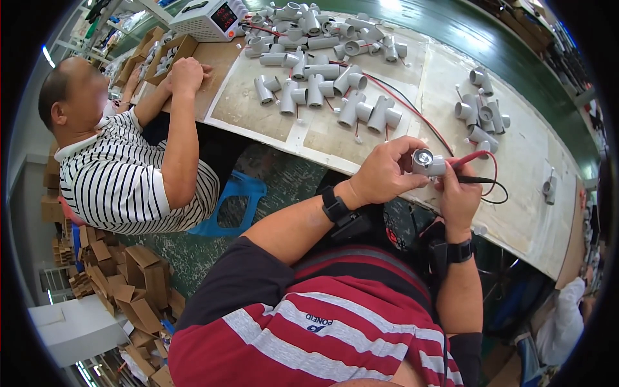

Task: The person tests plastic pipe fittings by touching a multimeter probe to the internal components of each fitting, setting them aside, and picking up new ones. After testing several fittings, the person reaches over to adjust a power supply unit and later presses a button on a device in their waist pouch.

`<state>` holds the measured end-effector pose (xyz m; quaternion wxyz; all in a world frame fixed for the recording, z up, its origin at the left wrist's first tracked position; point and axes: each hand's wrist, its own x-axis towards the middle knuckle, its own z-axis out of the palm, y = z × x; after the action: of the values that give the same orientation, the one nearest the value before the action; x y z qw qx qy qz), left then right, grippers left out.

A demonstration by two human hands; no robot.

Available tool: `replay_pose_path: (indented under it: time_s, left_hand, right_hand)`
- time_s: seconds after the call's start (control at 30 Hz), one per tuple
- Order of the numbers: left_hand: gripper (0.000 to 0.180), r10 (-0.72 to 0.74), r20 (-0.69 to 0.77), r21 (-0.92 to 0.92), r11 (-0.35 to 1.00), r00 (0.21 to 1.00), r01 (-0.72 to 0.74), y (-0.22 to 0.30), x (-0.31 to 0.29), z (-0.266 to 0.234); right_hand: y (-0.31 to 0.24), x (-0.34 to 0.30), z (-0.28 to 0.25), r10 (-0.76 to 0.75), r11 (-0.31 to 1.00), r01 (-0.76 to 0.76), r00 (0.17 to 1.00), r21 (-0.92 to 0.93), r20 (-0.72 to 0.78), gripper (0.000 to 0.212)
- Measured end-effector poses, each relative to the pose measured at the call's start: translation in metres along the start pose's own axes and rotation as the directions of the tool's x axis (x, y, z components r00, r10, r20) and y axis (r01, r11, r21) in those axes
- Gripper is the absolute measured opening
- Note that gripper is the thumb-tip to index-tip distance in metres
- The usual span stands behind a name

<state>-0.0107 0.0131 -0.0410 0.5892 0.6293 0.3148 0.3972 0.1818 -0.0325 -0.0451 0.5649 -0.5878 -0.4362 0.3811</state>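
Your red-and-grey striped shirt (335, 316) fills the near view. Past it, your left hand (389, 169) grips a grey pipe fitting (433, 166) over the edge of the tabletop (525, 200), round end showing; your right hand (459, 197) pinches a red lead (471, 157) and black lead (475, 180) at its side. More grey pieces (315, 91) lie clustered beyond.
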Motion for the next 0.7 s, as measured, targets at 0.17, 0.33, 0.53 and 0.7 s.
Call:
replay_pose_path:
  time_s: [0.17,0.33,0.53,0.7]
  left_hand:
    - [0.054,0.022,0.006,0.042,0.999,1.0,-0.023,0.0047,0.0,-0.0006]
    - [0.054,0.055,0.001,0.088,0.995,0.998,-0.055,0.0014,-0.0007,-0.0022]
    - [0.055,0.061,-0.002,0.116,0.991,0.998,-0.06,0.0026,-0.0001,-0.0018]
    - [0.056,0.057,0.005,0.115,0.992,0.998,-0.057,0.0021,0.0013,-0.001]
  right_hand:
    - [-0.0013,-0.0004,-0.0004,-0.006,1.0,0.006,1.0,-0.023,0.0,0.011]
    - [-0.0003,-0.0014,0.0014,-0.015,1.0,0.015,1.0,-0.024,-0.006,0.011]
    - [-0.0021,0.0004,0.0017,-0.001,1.0,0.0,1.0,-0.018,-0.005,0.011]
    - [-0.0022,0.0012,0.0012,0.013,1.0,-0.012,1.0,0.02,-0.013,0.008]
